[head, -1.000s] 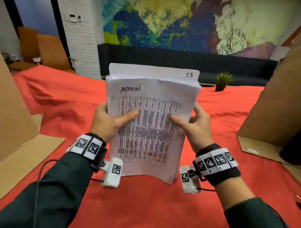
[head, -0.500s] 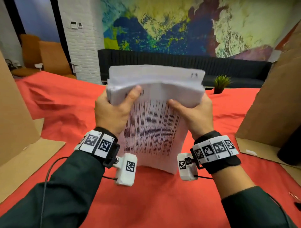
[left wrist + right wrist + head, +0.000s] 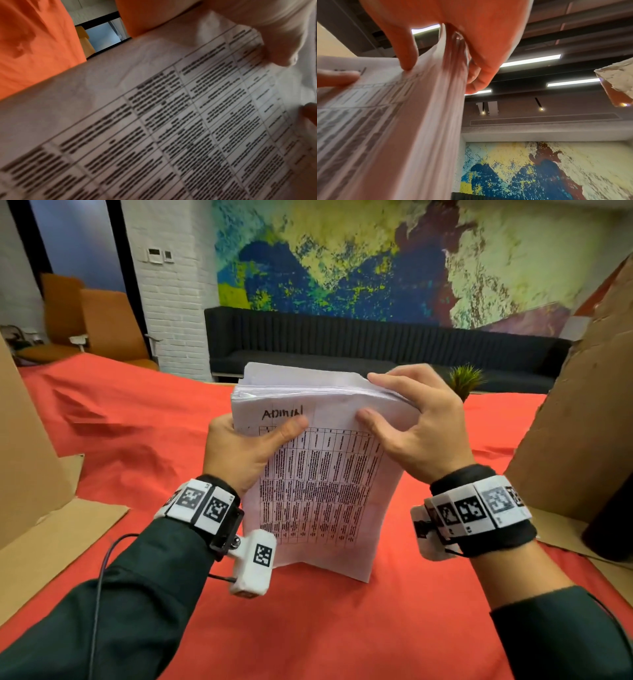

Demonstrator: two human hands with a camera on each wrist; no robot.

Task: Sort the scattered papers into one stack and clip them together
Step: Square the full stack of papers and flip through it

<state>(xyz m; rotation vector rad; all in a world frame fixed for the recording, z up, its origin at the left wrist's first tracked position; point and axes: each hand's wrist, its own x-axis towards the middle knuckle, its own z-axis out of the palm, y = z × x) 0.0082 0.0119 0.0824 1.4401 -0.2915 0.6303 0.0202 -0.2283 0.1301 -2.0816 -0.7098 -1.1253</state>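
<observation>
1. The paper stack (image 3: 318, 484) is standing upright on its bottom edge on the red tablecloth (image 3: 137, 446), pretty much dead centre, with both hands on it. The front sheet has "ADMIN" handwritten at the top and a printed table under that.
2. The left hand (image 3: 239, 453) grips the stack's upper left edge: thumb flat across the front page just under the handwriting, the other fingers wrapped round the back, so you can't see them.
3. The right hand (image 3: 414, 426) clamps the top right corner. Thumb presses on the front sheet, fingers curl over the top edge of the pile. In the right wrist view the sheets fan apart a bit under those fingers (image 3: 477, 75).
4. Cardboard panels sit on both sides, left (image 3: 30, 460) and right (image 3: 579, 422), and there's a small green plant (image 3: 464, 380) on the far side of the table behind the right hand.
</observation>
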